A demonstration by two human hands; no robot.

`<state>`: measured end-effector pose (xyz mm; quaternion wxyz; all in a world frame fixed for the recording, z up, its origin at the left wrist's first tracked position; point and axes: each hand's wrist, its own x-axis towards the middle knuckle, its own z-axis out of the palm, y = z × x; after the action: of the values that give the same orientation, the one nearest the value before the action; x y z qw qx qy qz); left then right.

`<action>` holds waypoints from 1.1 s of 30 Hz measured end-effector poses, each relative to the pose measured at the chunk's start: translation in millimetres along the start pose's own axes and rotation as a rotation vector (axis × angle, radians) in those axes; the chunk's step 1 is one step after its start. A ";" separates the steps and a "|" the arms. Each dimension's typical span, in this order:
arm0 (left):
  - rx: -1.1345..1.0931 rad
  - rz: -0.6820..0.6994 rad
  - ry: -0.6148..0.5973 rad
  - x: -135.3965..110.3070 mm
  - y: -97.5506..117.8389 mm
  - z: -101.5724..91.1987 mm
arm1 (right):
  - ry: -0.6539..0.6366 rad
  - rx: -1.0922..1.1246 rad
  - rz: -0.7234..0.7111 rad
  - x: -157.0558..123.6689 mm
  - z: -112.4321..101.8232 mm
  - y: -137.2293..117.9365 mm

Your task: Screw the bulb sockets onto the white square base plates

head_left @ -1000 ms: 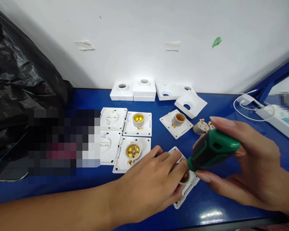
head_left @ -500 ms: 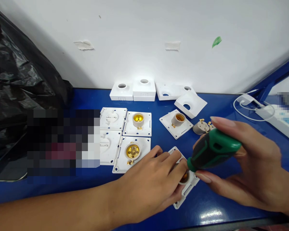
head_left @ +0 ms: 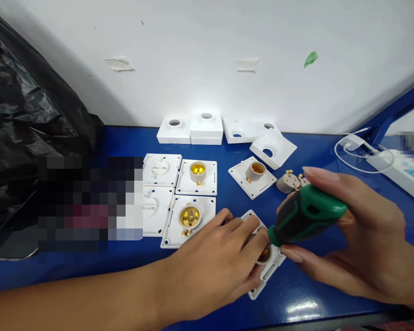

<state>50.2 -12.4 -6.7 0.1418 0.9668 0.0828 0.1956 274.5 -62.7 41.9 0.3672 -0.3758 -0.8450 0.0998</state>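
My right hand (head_left: pixel 362 243) grips the green and black handle of a screwdriver (head_left: pixel 305 216), which leans down to the left. The screwdriver's tip is hidden behind my left fingers. Curled over a lamp holder (head_left: pixel 264 255) on a square white base plate (head_left: pixel 271 276), my left hand (head_left: pixel 224 255) pins it to the blue table. Most of that holder is covered by the fingers. To the left lie two plates with brass-lined sockets, a near one (head_left: pixel 190 217) and a far one (head_left: pixel 198 171). Another socket (head_left: pixel 255 171) sits on a tilted plate beyond my hands.
Loose ceramic sockets (head_left: pixel 288 182) lie just behind the screwdriver. Several white covers (head_left: pixel 207 128) stand along the wall. Bare base plates (head_left: pixel 163 169) lie at the left, near a black plastic bag (head_left: pixel 31 105). At the right is a power strip (head_left: pixel 403 174) with a white cable.
The screwdriver handle and my right hand have shifted very slightly to the right. My left hand keeps its place on the lamp holder.
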 end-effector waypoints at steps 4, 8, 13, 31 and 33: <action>-0.002 0.002 -0.003 1.0 -0.6 -1.1 | 0.011 -0.032 -0.005 0.7 -1.1 -0.7; 0.004 0.005 -0.004 1.2 0.1 -1.5 | 0.010 -0.011 0.012 -1.9 0.6 -1.6; -0.006 0.000 -0.026 1.2 -0.3 -1.2 | 0.020 0.005 0.044 -5.7 2.8 -2.6; -0.107 -0.053 -0.108 1.9 0.7 -3.7 | -0.065 0.104 0.000 12.6 0.5 -8.7; -0.117 -0.052 -0.107 1.2 0.9 -3.4 | 0.012 0.097 0.056 12.7 1.1 -9.1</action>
<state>50.1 -12.2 -2.9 0.2071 0.9635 0.0888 0.1446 263.0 -60.0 52.1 0.3873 -0.3815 -0.8261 0.1487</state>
